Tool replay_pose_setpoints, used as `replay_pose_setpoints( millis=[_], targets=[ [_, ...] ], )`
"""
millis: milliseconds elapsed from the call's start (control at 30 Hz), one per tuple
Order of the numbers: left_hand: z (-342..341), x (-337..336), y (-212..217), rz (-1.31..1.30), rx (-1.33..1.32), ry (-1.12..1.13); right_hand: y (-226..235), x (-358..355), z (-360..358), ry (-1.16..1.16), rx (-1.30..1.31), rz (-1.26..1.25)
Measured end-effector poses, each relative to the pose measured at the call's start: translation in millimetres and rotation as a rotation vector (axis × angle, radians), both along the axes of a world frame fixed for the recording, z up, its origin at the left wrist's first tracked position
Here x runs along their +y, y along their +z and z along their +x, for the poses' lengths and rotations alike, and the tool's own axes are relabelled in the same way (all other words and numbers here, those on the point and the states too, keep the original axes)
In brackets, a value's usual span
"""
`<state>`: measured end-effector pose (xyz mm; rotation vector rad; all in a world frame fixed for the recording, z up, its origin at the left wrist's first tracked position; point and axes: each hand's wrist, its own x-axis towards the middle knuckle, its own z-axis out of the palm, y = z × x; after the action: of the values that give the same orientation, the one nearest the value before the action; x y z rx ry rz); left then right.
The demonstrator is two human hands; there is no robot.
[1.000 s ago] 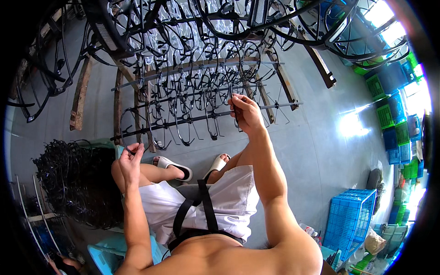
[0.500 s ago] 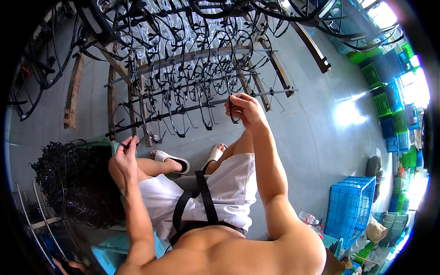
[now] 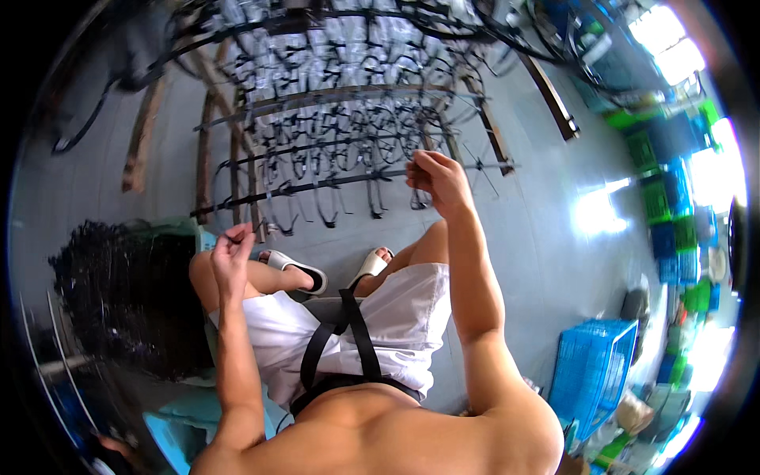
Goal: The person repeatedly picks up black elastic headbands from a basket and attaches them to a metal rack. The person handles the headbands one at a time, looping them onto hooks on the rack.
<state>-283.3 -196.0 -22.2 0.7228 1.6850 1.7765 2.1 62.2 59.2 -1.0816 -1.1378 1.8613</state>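
Observation:
My left hand (image 3: 233,241) is raised above my left knee, with thumb and fingers pinched together near the left end of a dark rod (image 3: 305,187). A thin dark bit shows at its fingertips, too blurred to name. My right hand (image 3: 438,176) is closed by the rod's right part, its fingers curled; what they hold, if anything, is hidden. Just below those fingers hangs a thin black looped piece (image 3: 419,203). Several similar black looped pieces (image 3: 325,212) hang along the rod, with further rows behind.
A bin heaped with black thin pieces (image 3: 119,297) stands at my left knee. Brown rack bars (image 3: 142,138) rise beyond the rods. Near right is a blue crate (image 3: 590,372); green and blue crates (image 3: 665,190) line the far right. A light-blue container (image 3: 170,435) sits low at left.
Both hands have shifted a little to the right, and the right hand has come away from the hanging loop it was pinching. The view has tilted and blurred slightly.

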Motion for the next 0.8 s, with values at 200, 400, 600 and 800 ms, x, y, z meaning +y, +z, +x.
replay_pose_setpoints(
  millis=[200,400,600,800],
  targets=[
    [-83,-66,-17,-0.216,0.262,0.443,-11,-29,15,-0.524,-0.52,0.779],
    [-176,-112,-152,-1.105,0.213,0.391,2,-137,-42,-0.092,-0.39,1.024],
    [-191,-104,-224,-1.134,0.262,0.137,9,-194,-70,0.2,-0.485,0.892],
    [-164,-111,-142,-0.686,-0.102,0.118,-8,-204,-89,0.362,-0.334,0.575]
  ],
)
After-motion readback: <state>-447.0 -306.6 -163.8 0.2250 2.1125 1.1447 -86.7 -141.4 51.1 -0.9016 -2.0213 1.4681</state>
